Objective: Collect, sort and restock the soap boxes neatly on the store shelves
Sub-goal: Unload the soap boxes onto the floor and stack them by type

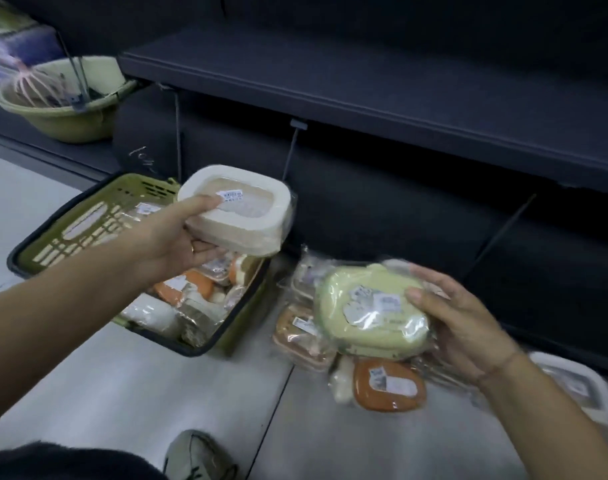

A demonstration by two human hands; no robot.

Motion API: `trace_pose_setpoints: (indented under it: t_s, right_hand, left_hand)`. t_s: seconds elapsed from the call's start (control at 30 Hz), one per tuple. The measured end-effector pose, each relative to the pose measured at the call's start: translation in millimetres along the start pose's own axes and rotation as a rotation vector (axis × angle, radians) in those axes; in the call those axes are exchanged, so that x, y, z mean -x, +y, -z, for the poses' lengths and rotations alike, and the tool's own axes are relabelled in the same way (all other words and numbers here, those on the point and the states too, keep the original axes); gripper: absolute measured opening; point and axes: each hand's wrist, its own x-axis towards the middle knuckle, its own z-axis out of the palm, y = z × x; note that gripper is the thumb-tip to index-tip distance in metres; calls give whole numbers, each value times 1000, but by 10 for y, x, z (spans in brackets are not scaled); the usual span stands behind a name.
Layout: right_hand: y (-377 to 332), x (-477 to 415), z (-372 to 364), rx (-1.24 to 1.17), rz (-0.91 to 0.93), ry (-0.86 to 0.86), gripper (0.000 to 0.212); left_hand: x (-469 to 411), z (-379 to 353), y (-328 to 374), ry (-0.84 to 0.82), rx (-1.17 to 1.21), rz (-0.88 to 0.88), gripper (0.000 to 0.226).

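My left hand point(178, 237) grips a white wrapped soap box point(247, 216) with a barcode sticker, held up over the green basket point(88, 220). The basket sits on the floor with several wrapped soap boxes point(191, 292) inside, orange and white ones. My right hand point(458, 320) holds a pale green wrapped soap box point(368, 310) above a small heap on the floor. That heap includes an orange soap box point(389, 384) and a tan soap box point(299, 332). A dark shelf point(364, 88) runs bare above both hands.
A yellow-green bowl point(60, 112) holding a pink whisk stands on a low ledge at the left. Another white soap box point(579, 386) lies on the floor at the far right. My shoe point(195, 455) shows at the bottom on the pale floor tiles.
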Motion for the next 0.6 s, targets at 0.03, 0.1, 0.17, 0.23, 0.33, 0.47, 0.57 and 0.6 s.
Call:
trace_pose_setpoints:
  t_s: [0.03,0.1,0.17,0.23,0.33,0.47,0.57,0.6]
  right_hand:
    - [92,171,280,-39,-47,57,83]
    - [263,433,734,-114,-111,168,95]
    - [369,563,1150,-190,-105,288,90]
    - [345,590,1489,-248,-51,372,78]
    - [297,614,1936,-349,31,499,93]
    - [381,785,2447,-478,54,640,52]
    - [543,873,2794,-573,46,792,105]
    - [595,886,2910,-631,50,822,113]
  left_hand:
    - [60,-134,-45,-17,-27,2,36]
    - [155,-404,-133,-32,-63,9,27]
    - [223,-675,-228,-39,-96,14,26]
    - [284,-928,-328,-44,-109,20,28]
    - [367,-1211,-478,-68,-107,49,25]
    - [482,-1475,-681,-105,-162,108,19]
    - [513,-1732,-790,-175,-204,118,18]
    - [511,-1837,-814,-202,-223,114,20]
